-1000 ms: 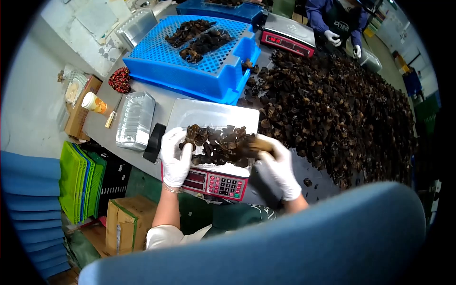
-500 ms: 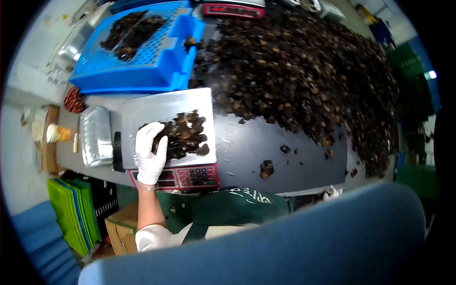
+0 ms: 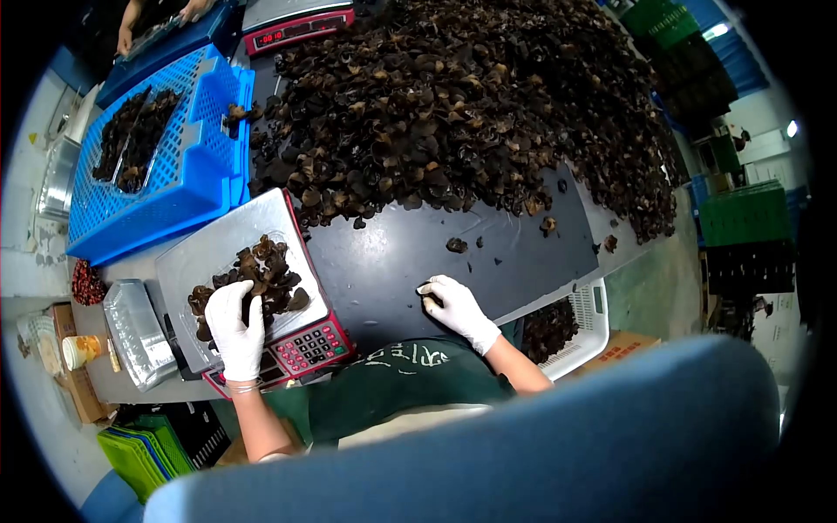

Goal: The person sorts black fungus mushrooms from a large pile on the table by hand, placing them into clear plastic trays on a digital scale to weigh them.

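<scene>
Dark brown wood ear mushrooms [image 3: 277, 277] lie in a clear plastic tray on a scale [image 3: 301, 253] with a red keypad. My left hand [image 3: 234, 331], in a white glove, curls its fingers and thumb round mushrooms at the near left part of this heap. My right hand [image 3: 458, 309], also gloved in white, is low over the dark tabletop right of the scale. Its fingers are bent round a small dark piece of wood ear mushroom [image 3: 429, 299], partly hidden by the glove.
A large heap of wood ears [image 3: 436, 113] covers the far table. At left stand a blue crate [image 3: 218, 157] with a filled tray on it and stacked clear trays [image 3: 135, 336]. A second scale [image 3: 296, 30] is behind. A white basket [image 3: 595, 322] sits below right. Another person's hands [image 3: 192, 10] show top left.
The view has swung right, shifting the scale and crate leftward. My right hand has come into clear view over the table with a dark piece. My left hand stays at the mushrooms on the scale.
</scene>
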`<action>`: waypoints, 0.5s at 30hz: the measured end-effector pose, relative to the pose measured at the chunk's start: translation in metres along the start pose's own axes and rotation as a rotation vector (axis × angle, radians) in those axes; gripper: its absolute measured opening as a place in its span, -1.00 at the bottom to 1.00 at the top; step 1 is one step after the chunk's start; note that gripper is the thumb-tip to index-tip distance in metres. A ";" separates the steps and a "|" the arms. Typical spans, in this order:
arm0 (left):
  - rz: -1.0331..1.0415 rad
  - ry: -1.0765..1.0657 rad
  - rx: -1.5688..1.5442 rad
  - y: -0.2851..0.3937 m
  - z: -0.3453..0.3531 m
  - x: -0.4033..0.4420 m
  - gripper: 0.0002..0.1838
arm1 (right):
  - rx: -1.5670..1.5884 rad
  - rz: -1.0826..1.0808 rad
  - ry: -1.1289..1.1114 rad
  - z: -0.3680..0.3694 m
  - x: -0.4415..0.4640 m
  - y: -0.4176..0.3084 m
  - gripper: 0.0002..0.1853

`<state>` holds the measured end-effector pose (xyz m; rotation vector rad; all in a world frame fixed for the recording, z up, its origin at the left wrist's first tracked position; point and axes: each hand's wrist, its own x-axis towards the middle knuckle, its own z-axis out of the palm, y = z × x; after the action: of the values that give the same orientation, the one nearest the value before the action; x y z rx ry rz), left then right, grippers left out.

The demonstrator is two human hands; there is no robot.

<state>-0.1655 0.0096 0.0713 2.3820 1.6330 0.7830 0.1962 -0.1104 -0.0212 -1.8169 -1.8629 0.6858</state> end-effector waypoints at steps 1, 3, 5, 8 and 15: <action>-0.008 0.016 -0.032 -0.001 0.001 -0.001 -0.75 | 0.111 0.024 0.047 -0.002 0.003 0.004 -0.77; -0.019 0.036 -0.067 -0.004 0.003 -0.001 -0.78 | 0.266 0.034 0.248 -0.005 0.013 0.012 -0.85; -0.055 0.111 -0.136 -0.008 0.004 -0.003 -0.84 | 0.259 0.134 0.349 -0.018 0.023 0.025 -0.80; -0.065 0.151 -0.176 -0.011 -0.004 -0.005 -0.85 | 0.119 0.250 0.441 -0.033 0.038 0.031 -0.73; -0.274 0.428 -0.306 -0.043 -0.024 -0.031 -0.78 | 0.355 0.392 0.171 -0.027 0.062 0.037 -0.72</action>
<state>-0.2210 -0.0051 0.0646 1.8187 1.7734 1.4357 0.2400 -0.0468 -0.0254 -1.9409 -1.1956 0.8983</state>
